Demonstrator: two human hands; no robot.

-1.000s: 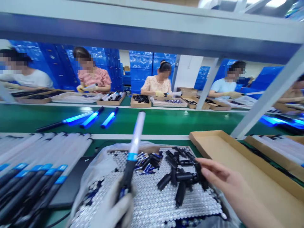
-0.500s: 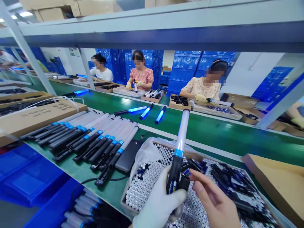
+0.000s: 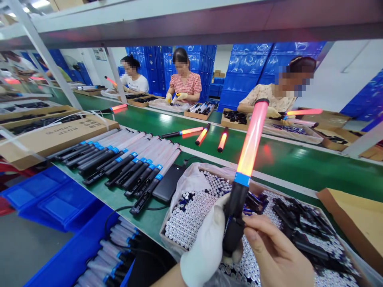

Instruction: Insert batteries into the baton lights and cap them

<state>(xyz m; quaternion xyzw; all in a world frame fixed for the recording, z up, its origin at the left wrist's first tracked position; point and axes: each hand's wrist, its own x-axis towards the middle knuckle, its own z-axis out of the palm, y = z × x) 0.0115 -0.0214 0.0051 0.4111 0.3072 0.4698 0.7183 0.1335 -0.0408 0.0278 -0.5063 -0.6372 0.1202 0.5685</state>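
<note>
The left hand (image 3: 206, 247), in a white glove, is clenched around the black handle of a long baton with a blue collar and a translucent tube glowing red-orange (image 3: 243, 175), held tilted toward one o'clock. The bare right hand (image 3: 275, 259) pinches the handle's lower end from four o'clock. Beneath both lies a cardboard tray of silver batteries (image 3: 188, 223). At nine o'clock, unlit batons (image 3: 128, 163) lie in a row on the green worktop (image 3: 287, 159).

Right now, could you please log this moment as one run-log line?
left hand: grips light wand handle | right hand: fingers on handle base | wand: upright, glowing red | beneath: battery tray
</note>
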